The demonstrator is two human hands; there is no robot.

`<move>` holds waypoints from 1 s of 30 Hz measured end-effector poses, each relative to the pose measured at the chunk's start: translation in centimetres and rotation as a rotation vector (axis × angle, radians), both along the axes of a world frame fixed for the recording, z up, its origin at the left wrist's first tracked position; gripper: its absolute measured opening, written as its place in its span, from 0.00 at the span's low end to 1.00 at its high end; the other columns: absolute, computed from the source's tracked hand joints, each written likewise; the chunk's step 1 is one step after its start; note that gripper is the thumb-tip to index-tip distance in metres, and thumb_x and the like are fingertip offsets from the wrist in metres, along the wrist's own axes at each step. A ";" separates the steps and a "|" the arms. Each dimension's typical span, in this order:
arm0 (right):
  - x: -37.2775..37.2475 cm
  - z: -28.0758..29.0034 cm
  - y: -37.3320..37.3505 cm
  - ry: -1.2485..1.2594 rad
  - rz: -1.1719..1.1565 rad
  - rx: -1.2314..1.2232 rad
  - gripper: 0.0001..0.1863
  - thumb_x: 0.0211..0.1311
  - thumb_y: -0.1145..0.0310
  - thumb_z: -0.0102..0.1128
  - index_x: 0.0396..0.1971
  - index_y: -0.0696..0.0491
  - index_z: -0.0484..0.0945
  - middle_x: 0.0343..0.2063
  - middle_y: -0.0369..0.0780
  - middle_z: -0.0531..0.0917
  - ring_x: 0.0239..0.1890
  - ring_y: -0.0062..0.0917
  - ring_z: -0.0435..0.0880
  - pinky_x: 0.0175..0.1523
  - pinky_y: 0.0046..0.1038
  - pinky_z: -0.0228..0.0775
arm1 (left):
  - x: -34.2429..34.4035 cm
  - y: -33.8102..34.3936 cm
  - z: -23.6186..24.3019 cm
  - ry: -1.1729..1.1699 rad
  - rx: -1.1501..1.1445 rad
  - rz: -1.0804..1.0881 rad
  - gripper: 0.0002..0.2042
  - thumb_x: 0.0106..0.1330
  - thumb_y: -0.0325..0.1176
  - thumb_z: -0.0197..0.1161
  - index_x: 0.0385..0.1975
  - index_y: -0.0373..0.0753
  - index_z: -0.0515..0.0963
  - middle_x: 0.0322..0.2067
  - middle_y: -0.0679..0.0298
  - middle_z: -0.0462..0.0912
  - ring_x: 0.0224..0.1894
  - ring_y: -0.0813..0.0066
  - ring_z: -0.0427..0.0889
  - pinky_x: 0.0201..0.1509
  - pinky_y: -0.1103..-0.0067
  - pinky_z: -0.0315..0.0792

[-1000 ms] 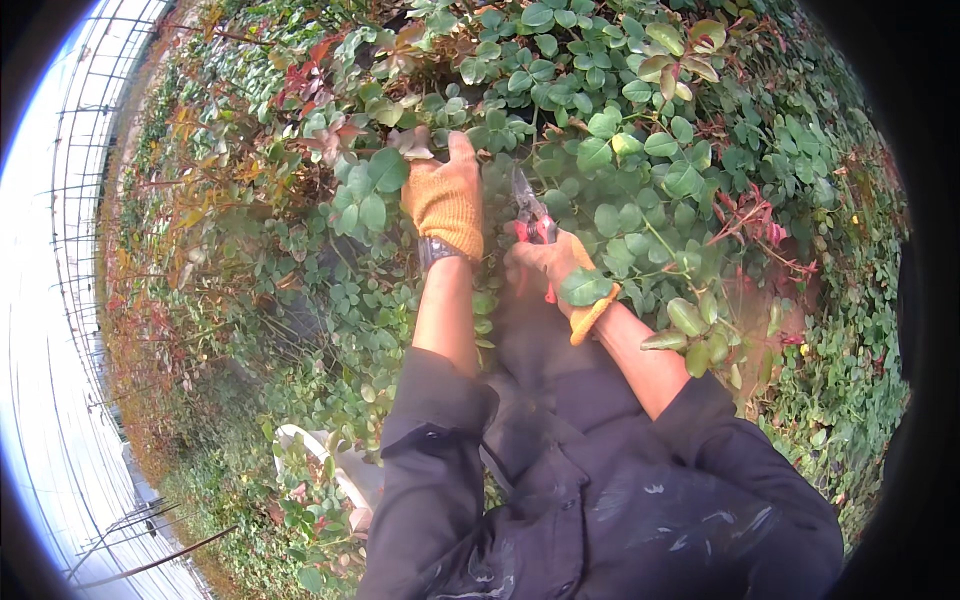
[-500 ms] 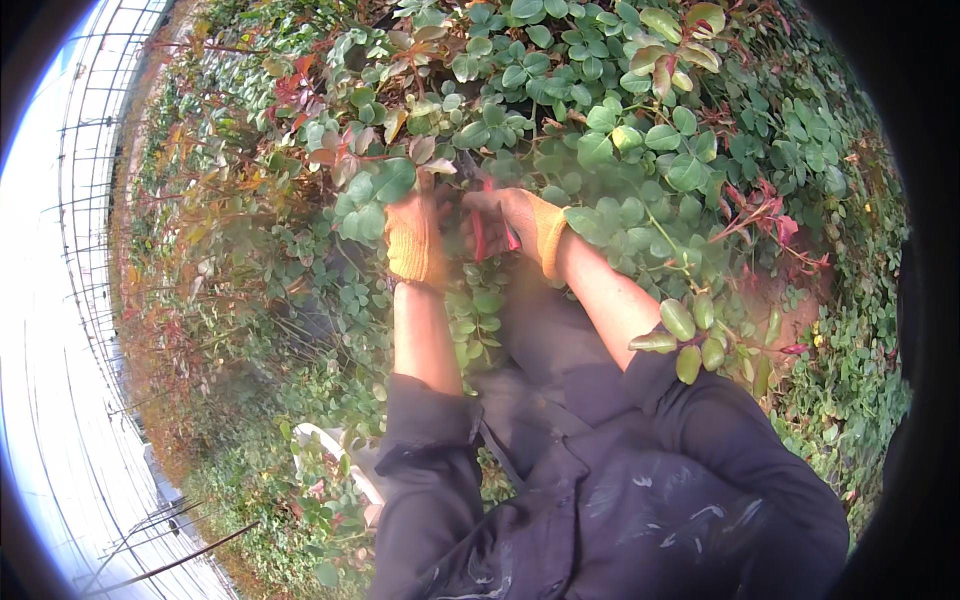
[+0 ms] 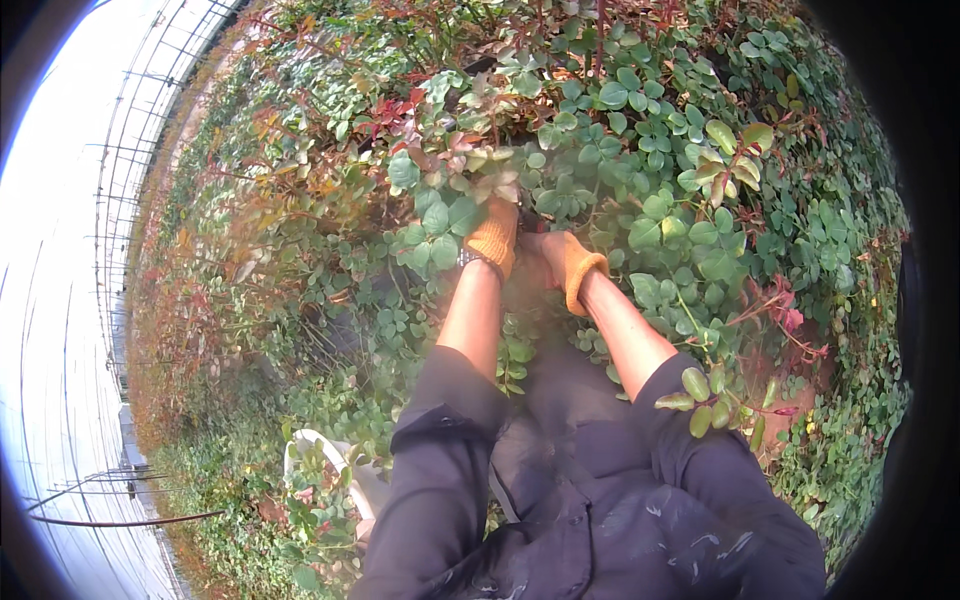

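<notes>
My left hand (image 3: 491,238), in an orange knit glove, reaches in among the leaves of a rose bush (image 3: 450,215). Foliage covers its fingers, so what they do is hidden. Close beside it on the right is my right hand (image 3: 548,258), in a glove with a rolled orange cuff. Its fingers are curled round the red-handled pruning shears, which the hand and leaves now mostly hide. Both hands are low in the bush, nearly touching, in front of my knees.
Dense rose plants surround me on every side. A stem with reddish leaves (image 3: 785,310) and a drooping sprig (image 3: 705,400) stick out near my right arm. A white container (image 3: 325,450) stands among plants by my left elbow. A wire-grid structure (image 3: 150,110) rises at far left.
The view has shifted, so hands and plants appear further right and lower. My right hand has turned, and the red shear handles, plain before, are now mostly hidden.
</notes>
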State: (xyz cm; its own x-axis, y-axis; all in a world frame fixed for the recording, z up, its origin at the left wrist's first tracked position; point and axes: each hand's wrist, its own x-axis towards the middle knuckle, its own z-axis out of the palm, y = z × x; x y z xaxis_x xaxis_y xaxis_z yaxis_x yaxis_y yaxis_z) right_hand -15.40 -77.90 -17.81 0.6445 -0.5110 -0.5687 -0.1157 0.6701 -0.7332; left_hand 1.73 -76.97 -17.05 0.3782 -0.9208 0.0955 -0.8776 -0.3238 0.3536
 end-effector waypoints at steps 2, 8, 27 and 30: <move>-1.1 0.3 1.8 0.029 -0.091 0.057 0.10 0.73 0.62 0.66 0.35 0.50 0.77 0.22 0.32 0.77 0.17 0.19 0.71 0.25 0.26 0.69 | -1.4 1.4 1.0 0.662 -0.383 0.144 0.18 0.78 0.43 0.63 0.52 0.33 0.84 0.40 0.58 0.89 0.44 0.66 0.83 0.54 0.70 0.75; -4.5 1.7 5.4 -0.077 -0.176 0.115 0.17 0.70 0.67 0.66 0.55 0.55 0.80 0.30 0.36 0.83 0.28 0.23 0.82 0.35 0.27 0.78 | -5.1 13.9 3.6 0.873 -0.519 0.146 0.18 0.78 0.36 0.63 0.62 0.34 0.80 0.50 0.63 0.87 0.53 0.73 0.83 0.63 0.75 0.74; 0.4 1.5 6.4 0.104 0.102 -0.336 0.20 0.64 0.58 0.60 0.51 0.55 0.81 0.25 0.38 0.83 0.17 0.26 0.80 0.20 0.30 0.64 | 2.0 9.0 2.2 -0.682 -0.011 0.071 0.15 0.69 0.37 0.65 0.53 0.45 0.87 0.45 0.57 0.92 0.50 0.57 0.88 0.64 0.59 0.74; -0.2 2.3 6.6 0.062 0.029 -0.190 0.22 0.67 0.65 0.62 0.58 0.56 0.79 0.32 0.38 0.86 0.26 0.22 0.84 0.27 0.28 0.72 | 4.1 7.7 2.5 -0.266 -0.286 0.241 0.14 0.72 0.38 0.64 0.53 0.46 0.87 0.41 0.59 0.92 0.48 0.61 0.89 0.59 0.61 0.77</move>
